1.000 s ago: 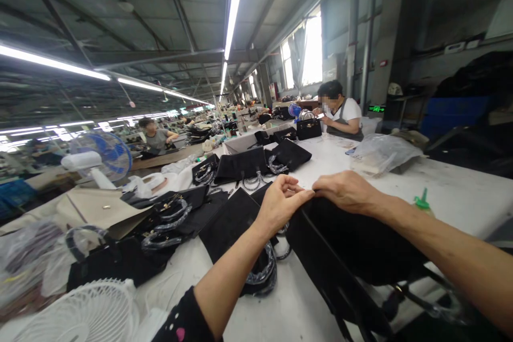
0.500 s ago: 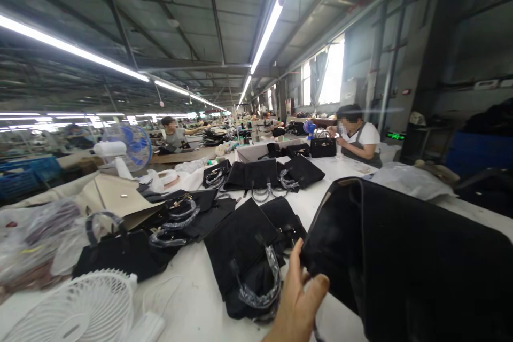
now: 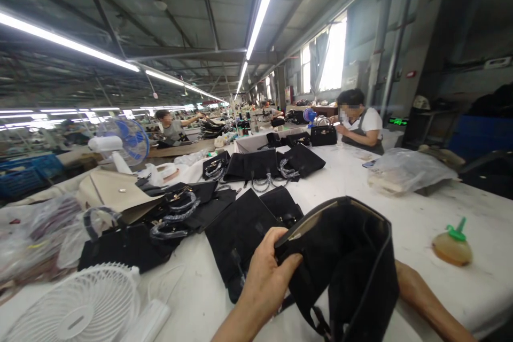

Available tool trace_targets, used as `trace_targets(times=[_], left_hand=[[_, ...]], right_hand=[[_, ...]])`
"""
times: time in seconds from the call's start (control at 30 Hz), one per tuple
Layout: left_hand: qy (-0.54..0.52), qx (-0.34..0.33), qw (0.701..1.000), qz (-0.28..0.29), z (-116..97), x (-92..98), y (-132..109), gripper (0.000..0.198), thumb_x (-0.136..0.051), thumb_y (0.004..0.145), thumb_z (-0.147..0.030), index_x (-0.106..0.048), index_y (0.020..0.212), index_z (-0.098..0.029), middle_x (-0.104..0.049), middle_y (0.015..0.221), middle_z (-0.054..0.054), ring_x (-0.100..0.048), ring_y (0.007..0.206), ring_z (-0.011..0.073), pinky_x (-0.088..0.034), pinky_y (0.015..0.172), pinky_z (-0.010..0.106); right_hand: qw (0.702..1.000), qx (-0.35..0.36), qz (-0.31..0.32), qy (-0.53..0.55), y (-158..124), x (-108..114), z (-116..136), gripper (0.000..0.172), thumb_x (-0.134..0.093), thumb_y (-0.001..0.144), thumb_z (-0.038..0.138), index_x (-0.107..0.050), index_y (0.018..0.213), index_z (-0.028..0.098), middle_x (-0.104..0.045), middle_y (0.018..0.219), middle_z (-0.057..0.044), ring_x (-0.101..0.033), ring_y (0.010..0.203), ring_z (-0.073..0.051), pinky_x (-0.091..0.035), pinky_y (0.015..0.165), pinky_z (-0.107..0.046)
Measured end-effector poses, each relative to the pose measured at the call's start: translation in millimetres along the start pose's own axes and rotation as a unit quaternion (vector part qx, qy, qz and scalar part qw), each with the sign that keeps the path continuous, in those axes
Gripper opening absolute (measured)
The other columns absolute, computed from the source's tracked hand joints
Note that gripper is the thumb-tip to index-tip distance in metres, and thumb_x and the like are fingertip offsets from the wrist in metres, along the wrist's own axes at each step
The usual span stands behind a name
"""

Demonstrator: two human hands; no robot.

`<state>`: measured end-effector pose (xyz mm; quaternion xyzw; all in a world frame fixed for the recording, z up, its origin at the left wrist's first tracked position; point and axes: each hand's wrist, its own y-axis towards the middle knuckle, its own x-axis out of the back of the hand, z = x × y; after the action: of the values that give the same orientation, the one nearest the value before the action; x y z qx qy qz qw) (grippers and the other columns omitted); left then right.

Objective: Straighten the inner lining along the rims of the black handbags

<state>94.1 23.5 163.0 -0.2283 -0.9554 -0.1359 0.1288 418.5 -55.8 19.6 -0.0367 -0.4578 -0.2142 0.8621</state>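
In the head view a black handbag is held up before me, its mouth facing me and its dark inside showing. My left hand is closed on the bag's left rim, thumb inside and fingers outside. My right hand reaches to the bag's right side; its fingers are hidden behind the bag. Just beyond my left hand, a black bag piece lies flat on the white table. Another black bag lies behind it.
More black bags with plastic-wrapped handles lie farther back. A white fan is at the front left. A squeeze bottle with a green cap and a plastic bag are on the right. A co-worker sits at the back right.
The black handbag has swung left and down, its mouth turning toward me. My left hand has gone from touching its edge to gripping its rim. My right forearm has come into view.
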Motion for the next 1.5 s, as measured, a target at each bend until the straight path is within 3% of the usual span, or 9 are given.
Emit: trace_targets(times=[0.1,0.17,0.27,0.33,0.43,0.53,0.7,1.23,1.5], left_hand=[[0.01,0.013,1.0,0.018,23,2.2,6,0.024,-0.059,0.077,-0.017,-0.06,0.101,-0.022,-0.064,0.09,0.0,-0.058,0.087,0.0176,-0.045,0.079,0.028],[0.025,0.0,1.0,0.016,32,0.4,10,0.025,-0.059,0.078,-0.018,-0.06,0.102,-0.022,-0.064,0.093,0.001,-0.058,0.089,0.0178,-0.044,0.08,0.029],[0.085,-0.044,0.995,-0.003,31,-3.3,14,0.023,-0.063,0.078,-0.023,-0.062,0.101,-0.024,-0.064,0.1,0.001,-0.055,0.096,0.0192,-0.043,0.086,0.031],[0.123,-0.069,0.99,-0.018,25,-5.5,14,0.019,-0.062,0.081,-0.029,-0.064,0.099,-0.024,-0.064,0.103,0.002,-0.053,0.101,0.02,-0.042,0.091,0.033],[0.147,-0.096,0.984,-0.042,20,-7.9,14,0.019,-0.056,0.086,-0.034,-0.066,0.099,-0.026,-0.063,0.111,0.003,-0.049,0.109,0.0205,-0.038,0.098,0.038],[0.14,-0.116,0.983,-0.039,21,-8.8,13,0.019,-0.057,0.086,-0.032,-0.067,0.101,-0.027,-0.061,0.12,0.002,-0.046,0.116,0.0206,-0.035,0.104,0.039],[0.066,-0.071,0.995,-0.006,23,-10.6,11,0.024,-0.058,0.086,-0.032,-0.066,0.107,-0.026,-0.065,0.111,0.002,-0.055,0.107,0.0182,-0.041,0.098,0.033],[0.016,-0.027,1.0,0.005,16,-15.2,8,0.023,-0.057,0.086,-0.034,-0.067,0.104,-0.024,-0.069,0.103,0.001,-0.061,0.099,0.018,-0.043,0.091,0.027],[0.037,-0.047,0.998,-0.004,13,-17.9,7,0.02,-0.056,0.087,-0.031,-0.069,0.098,-0.022,-0.069,0.098,0.001,-0.061,0.095,0.0173,-0.044,0.087,0.026]], right_hand=[[0.977,-0.14,-0.018,0.16,1,8,-14,0.041,-0.051,0.071,0.049,-0.068,0.095,0.021,-0.071,0.101,-0.008,-0.068,0.083,-0.03,-0.051,0.084,-0.042],[0.962,-0.183,-0.104,0.176,0,29,2,0.046,-0.053,0.071,0.051,-0.066,0.102,0.02,-0.069,0.105,-0.009,-0.067,0.079,-0.029,-0.048,0.087,-0.045],[0.949,-0.116,-0.27,0.112,-5,71,60,0.038,-0.053,0.079,0.051,-0.065,0.105,0.026,-0.069,0.103,-0.007,-0.064,0.086,-0.03,-0.047,0.084,-0.047],[0.941,0.048,-0.317,0.105,-8,92,107,0.029,-0.053,0.085,0.044,-0.064,0.104,0.027,-0.066,0.108,-0.004,-0.062,0.093,-0.024,-0.047,0.087,-0.039],[0.944,0.289,-0.148,0.057,-9,102,163,0.019,-0.053,0.089,0.032,-0.063,0.104,0.026,-0.064,0.107,-0.002,-0.057,0.099,-0.019,-0.045,0.091,-0.033],[0.917,0.397,-0.014,-0.018,-3,93,197,0.016,-0.054,0.089,0.02,-0.063,0.101,0.024,-0.062,0.105,-0.003,-0.051,0.103,-0.019,-0.043,0.092,-0.034],[0.907,0.407,0.032,-0.108,5,80,219,0.003,-0.062,0.084,0.02,-0.063,0.082,0.019,-0.057,0.093,-0.005,-0.047,0.095,-0.022,-0.043,0.083,-0.037],[0.929,0.353,0.08,-0.082,8,74,224,0.016,-0.067,0.077,0.017,-0.055,0.066,0.017,-0.054,0.089,-0.004,-0.042,0.09,-0.02,-0.037,0.078,-0.033],[0.926,0.359,0.016,-0.119,12,63,223,0.015,-0.058,0.086,0.022,-0.059,0.072,0.018,-0.055,0.088,-0.005,-0.04,0.087,-0.021,-0.031,0.075,-0.038]])
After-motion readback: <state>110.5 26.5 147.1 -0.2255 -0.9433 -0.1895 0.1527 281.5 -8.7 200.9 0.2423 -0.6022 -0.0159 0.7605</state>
